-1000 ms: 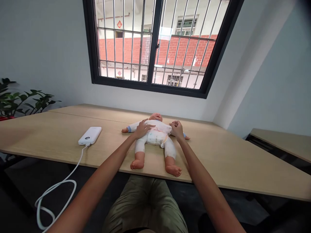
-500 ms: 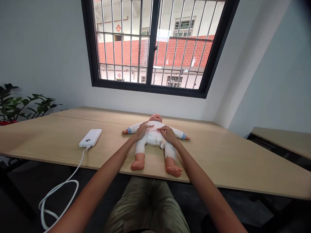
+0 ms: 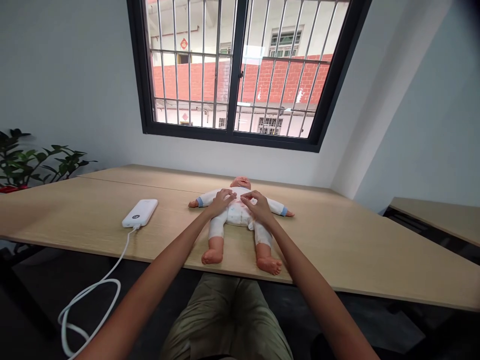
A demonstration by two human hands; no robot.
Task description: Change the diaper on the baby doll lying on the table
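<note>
A baby doll (image 3: 240,216) lies on its back on the wooden table, head away from me and arms spread. It wears a white top with blue cuffs, a patterned diaper and white leggings, with bare feet towards me. Over the left side of its belly, my left hand (image 3: 222,201) has its fingers bent and drawn together at the top. My right hand (image 3: 259,206) is across from it, thumb and forefinger brought together in a pinch at the front of the top. What lies between the fingertips of either hand is too small to make out.
On the table (image 3: 337,240) to the left lies a white power bank (image 3: 140,213); its white cable (image 3: 112,272) hangs over the front edge in a loop. A leafy plant (image 3: 41,160) stands far left. Behind the table is a barred window (image 3: 232,135).
My fingers were stretched flatter over the doll's belly; now both hands are more bent, with fingertips drawn in and slightly higher on its front. The doll stays in place.
</note>
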